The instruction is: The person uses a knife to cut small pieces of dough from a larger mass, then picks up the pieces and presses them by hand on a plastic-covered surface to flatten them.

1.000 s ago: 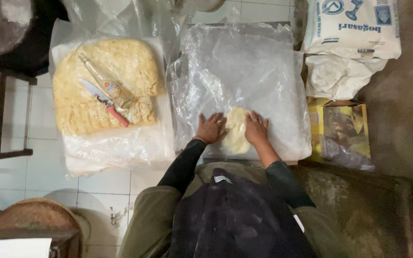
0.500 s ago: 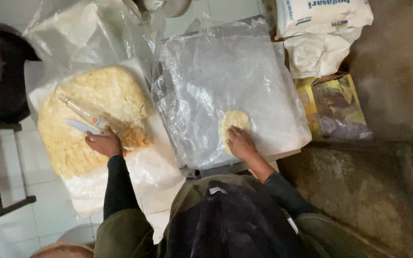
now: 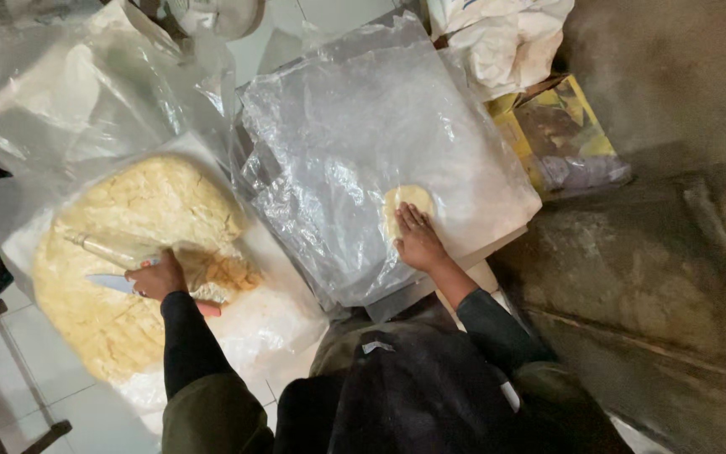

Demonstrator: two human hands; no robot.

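R hand (image 3: 418, 240) flat, palm down on small pale dough disc (image 3: 407, 204) lying on clear plastic sheet (image 3: 363, 143) over the worktop. L hand (image 3: 157, 277) on big yellow dough mass (image 3: 140, 252), at left, beside a knife (image 3: 111, 283) w/ blue blade and a pale stick-like tool (image 3: 107, 250); can't tell if fingers grip either. Yellow carton (image 3: 560, 134) far right, white sack (image 3: 497, 34) behind it.

A small, flattened disc of pale yellow dough (image 3: 405, 204) lies on a crinkled clear plastic sheet (image 3: 363, 143), near its lower right edge, partly under the right hand (image 3: 418, 240). To the left, a large, rough, crumbly mound of the same yellow dough (image 3: 140, 252) sits on plastic, with a blue-bladed knife (image 3: 111, 283) lying flat across it at the left hand (image 3: 157, 277).
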